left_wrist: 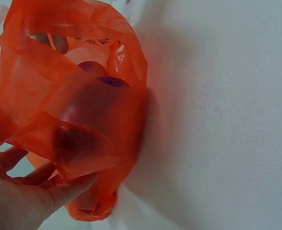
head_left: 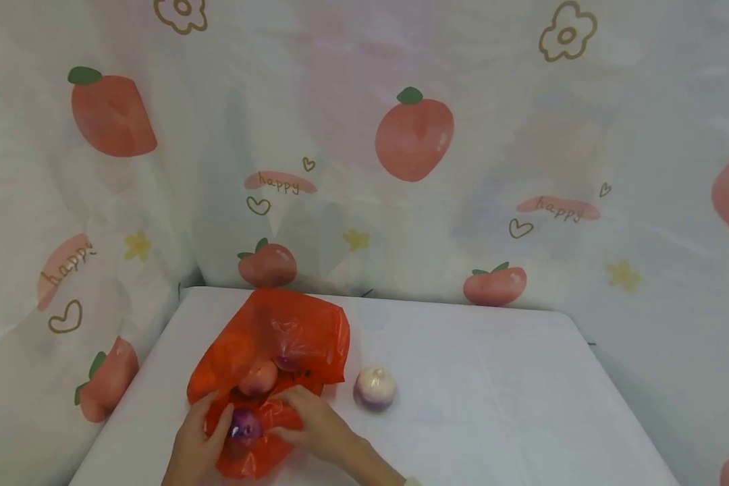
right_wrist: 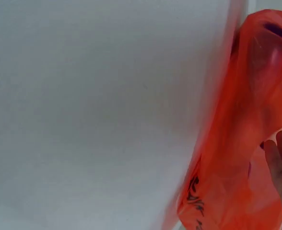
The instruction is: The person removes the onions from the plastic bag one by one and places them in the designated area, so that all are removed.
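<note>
An orange-red plastic bag (head_left: 291,324) lies on the table with its mouth toward me. Inside its opening are a pinkish-orange round fruit (head_left: 258,378) and a glossy purple ball-shaped item (head_left: 246,424), perhaps an onion. My left hand (head_left: 197,435) is at the bag's near left side, thumb beside the purple item; in the left wrist view its thumb and fingers pinch the bag's edge. On the opposite side, my right hand (head_left: 318,422) reaches over the opening, thumb and fingers apart. Its fingers (right_wrist: 275,163) look fairly straight against the bag in the right wrist view.
A round white item with a purple underside (head_left: 375,388), like a turnip, stands on the table right of the bag. The white-covered table (head_left: 492,398) extends to the right. Behind it hangs a pale curtain (head_left: 340,135) printed with fruit.
</note>
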The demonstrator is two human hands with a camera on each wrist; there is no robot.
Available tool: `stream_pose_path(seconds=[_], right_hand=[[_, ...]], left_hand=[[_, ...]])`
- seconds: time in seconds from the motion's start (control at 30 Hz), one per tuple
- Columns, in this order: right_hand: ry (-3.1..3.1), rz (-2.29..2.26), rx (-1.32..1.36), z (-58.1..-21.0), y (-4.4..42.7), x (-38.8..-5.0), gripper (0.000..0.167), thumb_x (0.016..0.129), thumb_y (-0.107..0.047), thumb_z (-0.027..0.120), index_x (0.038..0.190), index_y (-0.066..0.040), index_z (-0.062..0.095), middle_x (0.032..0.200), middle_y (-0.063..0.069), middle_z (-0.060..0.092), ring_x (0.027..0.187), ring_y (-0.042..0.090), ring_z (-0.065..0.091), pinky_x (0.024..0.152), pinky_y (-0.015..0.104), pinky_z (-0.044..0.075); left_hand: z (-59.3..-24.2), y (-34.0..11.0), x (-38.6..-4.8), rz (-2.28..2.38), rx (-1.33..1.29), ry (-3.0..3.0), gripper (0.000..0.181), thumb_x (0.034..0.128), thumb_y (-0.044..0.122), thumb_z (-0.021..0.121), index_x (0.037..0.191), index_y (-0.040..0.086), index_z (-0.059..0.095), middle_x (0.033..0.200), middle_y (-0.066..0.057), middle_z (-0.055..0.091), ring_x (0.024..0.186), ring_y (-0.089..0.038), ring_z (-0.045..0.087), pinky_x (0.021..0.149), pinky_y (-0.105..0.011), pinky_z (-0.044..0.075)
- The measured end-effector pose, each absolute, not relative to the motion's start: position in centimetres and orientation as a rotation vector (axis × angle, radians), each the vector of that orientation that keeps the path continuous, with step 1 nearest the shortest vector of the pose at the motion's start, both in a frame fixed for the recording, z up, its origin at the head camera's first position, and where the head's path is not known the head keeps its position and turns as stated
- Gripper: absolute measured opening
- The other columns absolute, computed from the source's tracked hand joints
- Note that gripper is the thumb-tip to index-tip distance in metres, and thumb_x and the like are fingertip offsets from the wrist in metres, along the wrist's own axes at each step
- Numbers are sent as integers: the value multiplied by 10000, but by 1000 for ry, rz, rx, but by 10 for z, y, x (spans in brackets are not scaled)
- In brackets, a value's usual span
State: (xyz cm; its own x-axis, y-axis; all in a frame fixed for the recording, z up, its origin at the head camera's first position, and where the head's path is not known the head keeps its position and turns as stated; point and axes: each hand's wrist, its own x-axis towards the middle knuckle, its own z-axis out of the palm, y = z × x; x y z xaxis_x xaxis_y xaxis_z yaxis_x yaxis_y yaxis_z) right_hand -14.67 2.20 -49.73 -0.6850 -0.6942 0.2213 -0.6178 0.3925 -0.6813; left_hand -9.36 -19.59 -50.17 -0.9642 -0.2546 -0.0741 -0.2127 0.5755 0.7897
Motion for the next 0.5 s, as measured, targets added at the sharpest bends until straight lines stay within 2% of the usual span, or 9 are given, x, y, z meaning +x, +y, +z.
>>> stream_pose_path(seconds=[0.23, 0.5], right_hand=[[2509, -1017, -1132, -501, 2, -147, 448, 871, -340, 674, 1279, -218, 535, 1187, -101, 530, 1066, 30, 509, 882, 210, 438], [2509, -813, -1149, -503, -12, -145, 619, 807, -388, 728, 1348, -274, 450, 1255, -104, 455, 1094, 5, 439, 879, 222, 441]], left_hand=[[-500, -195, -92, -1378, 401, -2727, 496, 969, 306, 528, 1316, -37, 439, 1319, -258, 443, 1216, -400, 415, 957, -563, 337], [-500, -193, -91, -1362, 347, -2681, 476, 967, 291, 535, 1303, -38, 464, 1308, -252, 457, 1215, -396, 420, 962, -573, 338]])
